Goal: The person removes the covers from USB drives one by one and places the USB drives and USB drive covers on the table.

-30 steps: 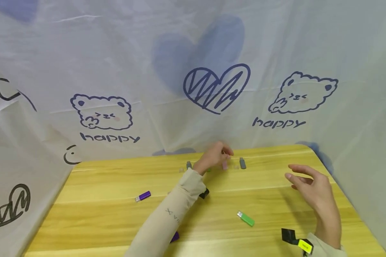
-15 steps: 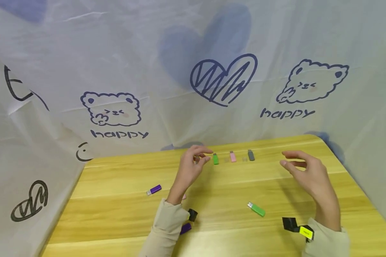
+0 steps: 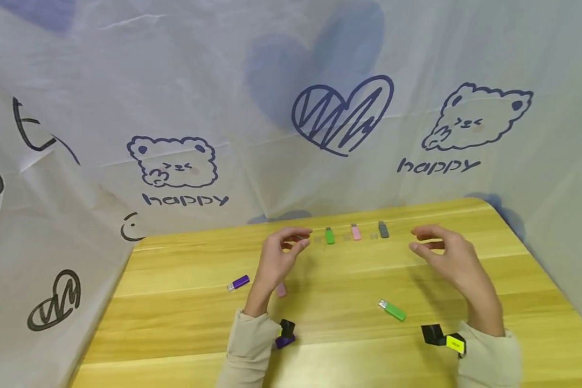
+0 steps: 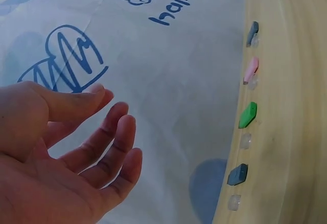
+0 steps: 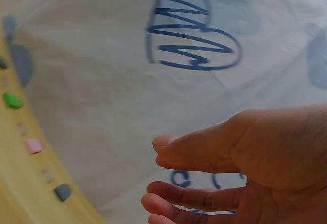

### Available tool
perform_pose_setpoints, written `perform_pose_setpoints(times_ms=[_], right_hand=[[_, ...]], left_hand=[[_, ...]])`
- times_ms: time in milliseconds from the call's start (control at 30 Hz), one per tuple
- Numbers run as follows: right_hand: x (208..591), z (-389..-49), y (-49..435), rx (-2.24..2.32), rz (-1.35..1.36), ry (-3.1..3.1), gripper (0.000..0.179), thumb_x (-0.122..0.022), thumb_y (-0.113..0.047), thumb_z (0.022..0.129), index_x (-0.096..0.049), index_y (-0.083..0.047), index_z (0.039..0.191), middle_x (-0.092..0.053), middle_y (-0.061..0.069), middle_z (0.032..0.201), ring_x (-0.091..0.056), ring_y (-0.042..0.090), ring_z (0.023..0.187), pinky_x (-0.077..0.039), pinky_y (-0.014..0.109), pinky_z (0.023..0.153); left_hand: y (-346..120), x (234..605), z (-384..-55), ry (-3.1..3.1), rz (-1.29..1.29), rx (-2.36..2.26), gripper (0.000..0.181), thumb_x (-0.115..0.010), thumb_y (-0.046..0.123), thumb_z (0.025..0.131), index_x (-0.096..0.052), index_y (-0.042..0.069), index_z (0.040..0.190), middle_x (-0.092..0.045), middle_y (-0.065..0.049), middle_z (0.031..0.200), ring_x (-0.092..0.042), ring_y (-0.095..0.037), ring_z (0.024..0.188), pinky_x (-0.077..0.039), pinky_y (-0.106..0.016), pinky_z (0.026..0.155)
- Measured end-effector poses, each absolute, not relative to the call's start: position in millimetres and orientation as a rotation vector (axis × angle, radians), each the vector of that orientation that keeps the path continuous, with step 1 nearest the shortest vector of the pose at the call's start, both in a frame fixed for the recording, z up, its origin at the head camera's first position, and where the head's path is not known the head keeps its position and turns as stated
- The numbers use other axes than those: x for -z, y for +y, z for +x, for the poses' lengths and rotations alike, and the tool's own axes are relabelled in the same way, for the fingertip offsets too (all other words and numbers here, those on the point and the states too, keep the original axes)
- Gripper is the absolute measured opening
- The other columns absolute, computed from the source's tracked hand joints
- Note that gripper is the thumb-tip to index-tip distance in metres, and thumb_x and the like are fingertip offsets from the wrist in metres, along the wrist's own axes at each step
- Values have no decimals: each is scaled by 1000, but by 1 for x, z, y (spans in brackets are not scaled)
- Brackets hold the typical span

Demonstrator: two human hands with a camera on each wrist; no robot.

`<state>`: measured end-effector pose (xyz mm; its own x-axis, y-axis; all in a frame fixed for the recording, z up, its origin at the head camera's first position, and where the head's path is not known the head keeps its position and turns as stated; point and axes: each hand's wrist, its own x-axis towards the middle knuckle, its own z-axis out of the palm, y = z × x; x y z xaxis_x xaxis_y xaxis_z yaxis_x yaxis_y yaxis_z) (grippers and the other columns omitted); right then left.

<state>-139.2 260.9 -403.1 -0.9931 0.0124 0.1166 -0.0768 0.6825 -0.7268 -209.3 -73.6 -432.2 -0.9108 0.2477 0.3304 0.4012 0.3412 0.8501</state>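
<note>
My left hand (image 3: 277,257) hovers over the table's left-middle, fingers loosely curved, nothing held in the left wrist view. On the right, my right hand (image 3: 455,261) also floats with thumb and fingers apart, holding nothing. Along the far edge runs a row of USB sticks: green (image 3: 330,236), pink (image 3: 356,232) and grey (image 3: 383,230). Another grey USB stick (image 4: 237,175) ends that row in the left wrist view; my left hand mostly covers it from the head. Small clear pieces (image 4: 246,141) lie between the sticks.
Nearer on the wooden table (image 3: 339,350) lie a purple USB stick (image 3: 238,283), a pink one (image 3: 282,290) beside my left wrist, another purple one (image 3: 285,341) partly behind the left wrist mount, and a green one (image 3: 392,310). A printed cloth (image 3: 252,178) hangs behind.
My left hand has drawn back and left from the pink stick in the far row, uncovering the green one. The right hand stays raised, shifting slightly. The head view has tilted a little.
</note>
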Motion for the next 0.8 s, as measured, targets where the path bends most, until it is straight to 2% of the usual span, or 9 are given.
perform_pose_setpoints(times_ms=[367,600,700,800], right_hand=[[432,-137,241,-1066,175,-3008,34,-73,-11,96,-66,4,125,-68,24,117,-68,39,99,-59,47,75],[449,-124,232,-1070,244,-3109,30,-76,-9,93,-69,2,120,-70,15,109,-67,32,98,-59,47,79],[456,-119,228,-1028,271,-3137,27,-79,-11,91,-70,-1,114,-70,10,103,-66,27,93,-57,47,77],[461,-113,223,-991,305,-3147,26,-82,-12,88,-71,-2,109,-67,4,94,-61,20,84,-55,40,71]], left_hand=[[-75,429,-211,-2459,-577,1629,15,-72,2,95,-77,3,110,-75,-12,108,-70,-28,98,-56,-51,87],[-76,427,-209,-2471,-574,1648,15,-71,5,97,-77,3,111,-75,-12,110,-69,-27,99,-56,-49,88],[-78,428,-209,-2461,-561,1672,15,-71,4,97,-77,4,110,-75,-14,110,-70,-28,99,-55,-51,89],[-79,427,-210,-2454,-554,1687,15,-71,4,97,-77,4,110,-75,-14,109,-70,-29,98,-55,-52,90]])
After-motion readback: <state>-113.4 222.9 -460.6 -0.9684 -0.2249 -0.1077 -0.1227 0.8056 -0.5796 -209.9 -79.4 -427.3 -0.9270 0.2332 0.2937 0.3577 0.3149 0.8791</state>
